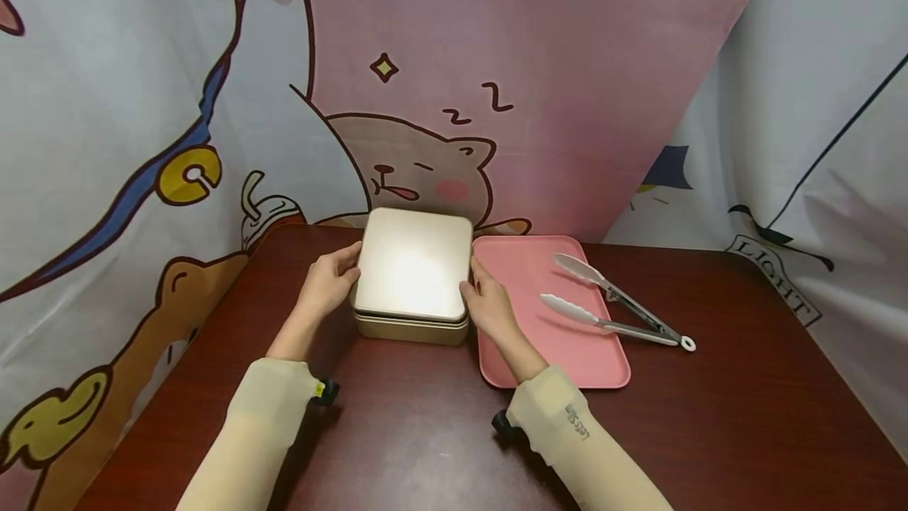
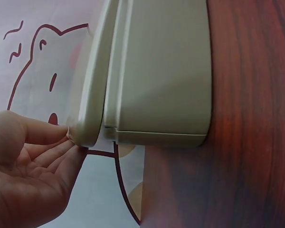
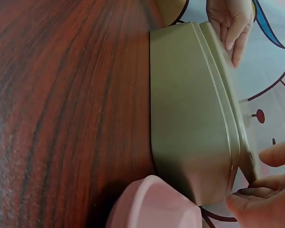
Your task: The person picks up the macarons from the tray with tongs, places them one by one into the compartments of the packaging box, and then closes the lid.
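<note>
A square, pale-gold metal tin [image 1: 411,330] stands on the table with its lid [image 1: 414,262] slightly raised. In the left wrist view the lid [image 2: 92,85] leans at an angle, and a narrow wedge-shaped gap shows between it and the tin's rim [image 2: 111,76]. My left hand [image 1: 329,278] pinches the lid's left edge between thumb and fingers. On the opposite side, my right hand [image 1: 492,302] holds the lid's right edge, thumb on top and fingers beneath, as the right wrist view shows. The tin's inside is hidden under the lid.
Right beside the tin lies a pink tray [image 1: 511,274]. Metal tongs [image 1: 624,328] with white tips rest spread across it, their ring end past its right edge. A patterned cloth [image 1: 567,101] hangs behind the dark wooden table [image 1: 426,424].
</note>
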Demonstrator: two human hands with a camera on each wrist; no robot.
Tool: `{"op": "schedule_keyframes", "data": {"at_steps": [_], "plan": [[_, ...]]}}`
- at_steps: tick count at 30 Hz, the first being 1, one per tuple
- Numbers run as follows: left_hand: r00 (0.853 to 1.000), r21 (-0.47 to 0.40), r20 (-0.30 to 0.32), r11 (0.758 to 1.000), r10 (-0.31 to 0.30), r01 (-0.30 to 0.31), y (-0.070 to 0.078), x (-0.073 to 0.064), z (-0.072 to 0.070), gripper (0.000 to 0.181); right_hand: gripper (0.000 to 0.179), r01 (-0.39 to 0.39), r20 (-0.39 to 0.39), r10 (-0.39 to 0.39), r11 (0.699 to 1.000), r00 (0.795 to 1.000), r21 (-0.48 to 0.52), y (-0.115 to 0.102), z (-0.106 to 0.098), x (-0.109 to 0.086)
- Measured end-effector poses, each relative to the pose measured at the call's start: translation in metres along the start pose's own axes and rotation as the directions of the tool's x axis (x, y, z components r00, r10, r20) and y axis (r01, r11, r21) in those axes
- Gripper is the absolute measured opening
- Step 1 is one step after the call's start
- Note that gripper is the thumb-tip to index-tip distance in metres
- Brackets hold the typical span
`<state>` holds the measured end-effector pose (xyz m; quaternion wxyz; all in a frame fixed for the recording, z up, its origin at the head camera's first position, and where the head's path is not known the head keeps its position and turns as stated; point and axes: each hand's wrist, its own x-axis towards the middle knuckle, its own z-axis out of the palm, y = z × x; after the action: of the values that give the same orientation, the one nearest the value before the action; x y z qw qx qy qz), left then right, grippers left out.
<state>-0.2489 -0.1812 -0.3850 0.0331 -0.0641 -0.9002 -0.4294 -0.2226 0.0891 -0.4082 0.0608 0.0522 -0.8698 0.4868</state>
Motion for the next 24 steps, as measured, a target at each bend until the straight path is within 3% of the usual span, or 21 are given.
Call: {"op": "schedule_keyframes", "data": {"at_steps": [8,14,24], "plan": [[0.999,0.069,0.036,0.997,-0.029,0.027,0.002,0.000,0.003,0.051,0.058,-0.004,0.004,0.004,0.999,1.000,-0.048,-0.005,-0.006,0.000],[0.997,0.122,0.055,0.991,-0.059,0.052,0.001,0.001,0.007,0.051,0.058,-0.059,0.046,0.063,0.996,0.997,-0.068,-0.004,-0.005,-0.002],[0.994,0.151,0.081,0.987,-0.073,0.060,-0.001,0.000,0.012,0.050,0.056,-0.061,0.055,0.067,0.993,0.996,-0.105,0.003,-0.002,-0.001]]}}
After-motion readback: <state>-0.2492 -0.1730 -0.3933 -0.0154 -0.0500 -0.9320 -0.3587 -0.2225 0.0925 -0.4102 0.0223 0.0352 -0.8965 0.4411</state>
